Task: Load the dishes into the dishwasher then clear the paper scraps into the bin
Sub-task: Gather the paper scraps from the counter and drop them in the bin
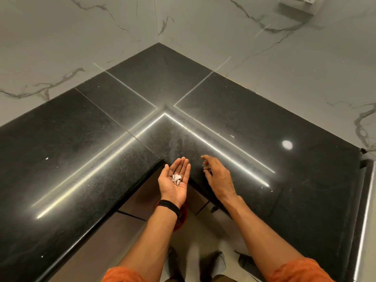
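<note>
- A polished black countertop [85, 143] is laid in an L round a room corner and is bounded by white veined walls [61, 37]
- Thin seams are seen between its slabs, and light strips are mirrored in it
- A few tiny white specks [46, 158] are scattered on it, too small to be identified

A polished black counter [234, 119] is wrapping round the far corner in an L. White walls [61, 47] veined with grey are rising behind it, and a white socket box [297, 5] is sitting high on the right one. A round spot of light [287, 144] is glinting on the counter's right arm. Brown cabinet fronts [140, 200] are showing under its near edge.
</note>
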